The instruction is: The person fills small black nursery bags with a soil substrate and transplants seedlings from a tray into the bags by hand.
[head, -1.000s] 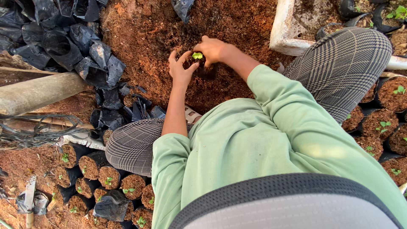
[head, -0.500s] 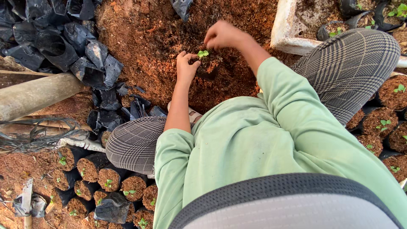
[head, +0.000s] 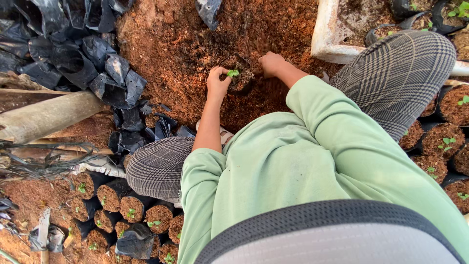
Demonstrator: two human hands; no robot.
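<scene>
left hand (head: 217, 84): fingers curled and pinched on the stem of the seedling (head: 233, 73), thumb side toward the soil. Forearm bare, running down to 6 o'clock.
right hand (head: 271, 63): fingers bent and pressed down into the soil at the far side of the bag; whether it pinches anything, cannot tell, fingertips are buried.
seedling: small, two green leaves, upright, at 2 o'clock of the left hand and touching it; at 9 o'clock of the right hand, a short gap apart. Left hand is the nearer one.
small bag (head: 243, 80): dark, filled with soil, sits between the two hands with the seedling at its top; mostly hidden by soil, rim hard to make out.
key relation: seedling stem axis roughly vertical, hands flank it at 9 and 3 o'clock, both at soil level.
soil heap (head: 195, 44): reddish-brown, loose, spreads around both hands, fills the upper middle of the view.
empty bags (head: 73, 58): black plastic, crumpled pile at 9–10 o'clock of the heap.
white tray (head: 327, 34): at 2 o'clock of the right hand, holds soil and dark pots.
filled bags (head: 132, 210): rows with small sprouts, at 7 o'clock below the left knee; more at 3–4 o'clock (head: 452, 142).
clothing: light green sleeves (head: 317, 146), checked trousers (head: 400, 73), person squatting.
</scene>
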